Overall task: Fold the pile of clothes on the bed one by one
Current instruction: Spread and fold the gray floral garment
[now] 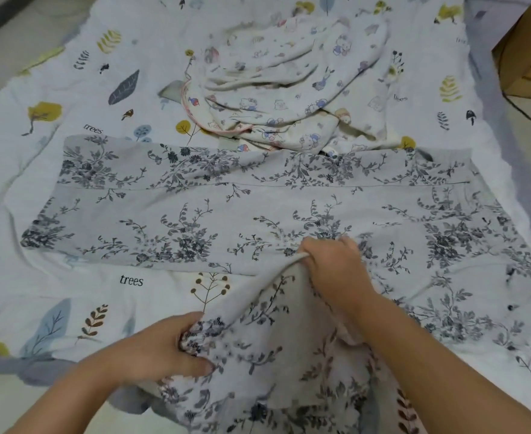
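A grey garment with a dark floral print (226,208) lies spread wide across the bed, one part of it running down toward me. My left hand (164,349) grips a bunched edge of that lower part near the bed's front. My right hand (333,264) pinches a fold of the same garment at its middle, lifting the cloth slightly. Behind the garment sits a crumpled pile of white clothes with small cartoon prints (289,86), partly overlapped by the garment's far edge.
The bed is covered by a white sheet with leaf and tree prints (70,98). A wooden piece of furniture (530,57) stands at the far right with a dark cable beside it. Floor shows at the top left.
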Motion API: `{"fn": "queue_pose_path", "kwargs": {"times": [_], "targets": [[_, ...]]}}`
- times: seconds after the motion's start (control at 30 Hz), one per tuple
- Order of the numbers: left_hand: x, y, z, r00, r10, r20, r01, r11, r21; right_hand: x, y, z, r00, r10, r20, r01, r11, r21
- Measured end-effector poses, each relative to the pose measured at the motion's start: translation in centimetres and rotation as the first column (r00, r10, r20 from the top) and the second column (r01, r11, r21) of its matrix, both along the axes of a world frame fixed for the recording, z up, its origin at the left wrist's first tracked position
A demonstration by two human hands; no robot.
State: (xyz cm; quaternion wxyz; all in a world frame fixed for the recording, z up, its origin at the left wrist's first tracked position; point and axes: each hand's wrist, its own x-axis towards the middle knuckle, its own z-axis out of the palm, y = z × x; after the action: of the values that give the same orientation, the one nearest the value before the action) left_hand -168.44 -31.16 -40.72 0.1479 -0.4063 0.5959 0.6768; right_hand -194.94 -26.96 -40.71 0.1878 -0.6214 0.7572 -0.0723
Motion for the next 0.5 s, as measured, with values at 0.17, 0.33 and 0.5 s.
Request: {"fn": "queue_pose_path", "kwargs": {"times": [0.17,0.33,0.5], "targets": [[-0.4,-2.7,0.4,0.897,-0.381,0.226,0.409,0.907,-0.095,-1.2,-1.8,1.3,0.997,-0.064,-0.035,0.061,0.995,-0.085],[1.7,-4.9,0.3,0.818,-0.382,0.431,0.453,0.888,-0.074,-2.5,-2.6,0.4,0.978,-0.195,-0.070,0.190,0.979,-0.079],[3.2,-4.7,1.6,0.828,-0.384,0.409,0.475,0.868,-0.147,-3.3,-3.7,-0.7,0.959,-0.270,-0.086,0.261,0.960,-0.101]]}}
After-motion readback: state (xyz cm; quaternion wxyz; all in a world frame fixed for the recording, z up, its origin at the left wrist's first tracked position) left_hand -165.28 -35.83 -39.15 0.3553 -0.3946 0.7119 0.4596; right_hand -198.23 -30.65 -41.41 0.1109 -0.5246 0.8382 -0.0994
